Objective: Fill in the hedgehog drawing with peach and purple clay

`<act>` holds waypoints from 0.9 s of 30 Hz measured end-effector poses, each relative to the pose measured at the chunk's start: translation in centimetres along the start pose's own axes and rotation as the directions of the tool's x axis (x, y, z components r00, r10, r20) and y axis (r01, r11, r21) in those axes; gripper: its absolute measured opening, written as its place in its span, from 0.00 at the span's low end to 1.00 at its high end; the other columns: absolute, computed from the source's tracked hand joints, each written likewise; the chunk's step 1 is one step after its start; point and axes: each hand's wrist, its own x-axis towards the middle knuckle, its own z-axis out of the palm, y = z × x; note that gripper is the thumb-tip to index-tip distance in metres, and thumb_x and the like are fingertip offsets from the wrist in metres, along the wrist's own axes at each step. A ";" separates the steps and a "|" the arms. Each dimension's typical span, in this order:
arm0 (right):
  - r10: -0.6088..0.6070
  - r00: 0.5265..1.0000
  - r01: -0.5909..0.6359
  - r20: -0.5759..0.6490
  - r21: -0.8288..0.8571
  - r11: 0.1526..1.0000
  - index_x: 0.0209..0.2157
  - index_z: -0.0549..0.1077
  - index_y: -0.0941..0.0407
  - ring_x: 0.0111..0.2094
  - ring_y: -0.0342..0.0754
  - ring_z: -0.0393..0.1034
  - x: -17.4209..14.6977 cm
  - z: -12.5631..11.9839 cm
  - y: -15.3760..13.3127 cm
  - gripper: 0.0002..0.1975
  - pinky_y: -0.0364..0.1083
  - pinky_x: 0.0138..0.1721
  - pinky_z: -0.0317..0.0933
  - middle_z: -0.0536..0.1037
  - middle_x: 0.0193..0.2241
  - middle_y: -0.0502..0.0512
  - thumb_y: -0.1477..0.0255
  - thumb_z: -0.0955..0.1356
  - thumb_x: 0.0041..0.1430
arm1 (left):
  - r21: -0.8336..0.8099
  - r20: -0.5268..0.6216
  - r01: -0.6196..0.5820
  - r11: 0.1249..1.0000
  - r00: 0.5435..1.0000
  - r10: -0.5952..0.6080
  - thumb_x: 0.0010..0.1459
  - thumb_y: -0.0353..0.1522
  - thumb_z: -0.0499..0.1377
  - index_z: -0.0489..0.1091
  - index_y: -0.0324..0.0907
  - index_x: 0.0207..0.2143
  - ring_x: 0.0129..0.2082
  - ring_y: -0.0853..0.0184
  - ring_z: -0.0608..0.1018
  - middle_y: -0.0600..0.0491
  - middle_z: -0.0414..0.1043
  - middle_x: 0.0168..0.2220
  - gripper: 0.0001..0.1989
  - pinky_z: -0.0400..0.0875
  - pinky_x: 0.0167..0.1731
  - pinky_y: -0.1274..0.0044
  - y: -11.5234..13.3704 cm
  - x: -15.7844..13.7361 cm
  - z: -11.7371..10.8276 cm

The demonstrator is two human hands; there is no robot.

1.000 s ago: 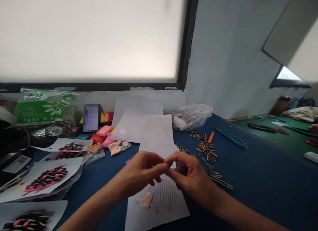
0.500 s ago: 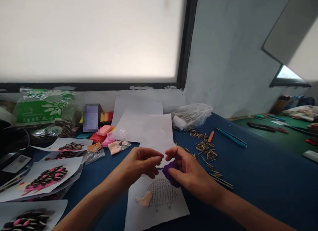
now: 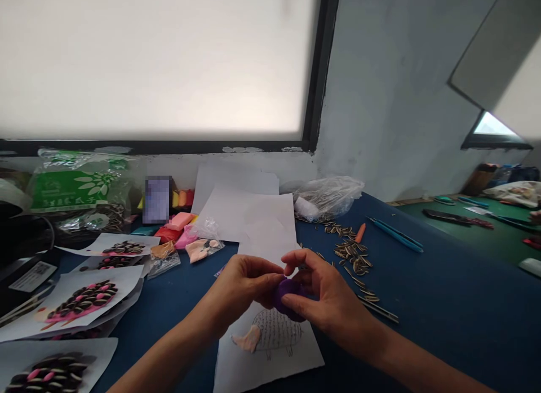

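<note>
A soft lump of purple modelling clay (image 3: 288, 298) is held between my two hands over a sheet of paper. My right hand (image 3: 316, 291) grips it from the right, thumb across the front and index finger arched above. From the left, my left hand (image 3: 247, 280) pinches the clay's upper edge with thumb and fingertips. Below them lies the paper (image 3: 240, 370) with a pencil drawing of a hedgehog-like animal (image 3: 279, 332). Its head (image 3: 249, 339) is covered in peach clay, and its body is filled with short strokes. My hands hide the paper's top part.
Finished seed pictures (image 3: 80, 303) are stacked at the left. Packs of coloured clay (image 3: 181, 230) lie behind, near blank white sheets (image 3: 262, 213). Sunflower seeds (image 3: 353, 255), an orange stick (image 3: 360, 233) and blue tweezers (image 3: 395, 234) are on the blue table at right.
My left hand has moved right and now pinches the purple clay, which only my right hand held before. The clay looks more bunched up.
</note>
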 end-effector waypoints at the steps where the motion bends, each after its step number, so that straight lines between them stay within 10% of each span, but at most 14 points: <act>1: 0.008 1.000 -0.008 -0.026 -0.001 1.000 0.49 0.64 0.53 0.31 0.43 0.73 0.0 0.0 0.2 0.20 0.42 0.29 0.71 0.71 0.38 0.50 0.79 0.70 0.56 | 0.000 0.018 0.007 1.000 1.000 -0.007 0.47 0.44 0.67 0.79 0.35 0.34 0.25 0.67 0.76 0.49 0.79 0.26 0.20 0.71 0.29 0.75 0.1 -0.1 0.1; 11: 0.019 0.999 -0.021 -0.031 -0.072 0.997 0.43 0.70 0.57 0.28 0.44 0.73 0.5 -0.5 0.4 0.15 0.42 0.29 0.69 0.74 0.30 0.49 0.74 0.74 0.55 | 0.039 0.313 0.005 0.999 0.950 -0.016 0.48 0.37 0.69 0.81 0.37 0.37 0.28 0.70 0.75 0.48 0.81 0.32 0.15 0.69 0.31 0.79 0.6 -0.3 -0.7; 27: -0.105 0.993 0.091 -0.053 -0.219 0.971 0.42 0.77 0.58 0.29 0.46 0.76 0.3 -1.0 -0.2 0.08 0.44 0.30 0.69 0.79 0.28 0.52 0.74 0.71 0.59 | 0.024 0.155 -0.052 0.998 0.987 0.047 0.54 0.45 0.65 0.81 0.37 0.37 0.31 0.64 0.78 0.46 0.82 0.32 0.20 0.69 0.33 0.76 0.0 -0.8 -0.4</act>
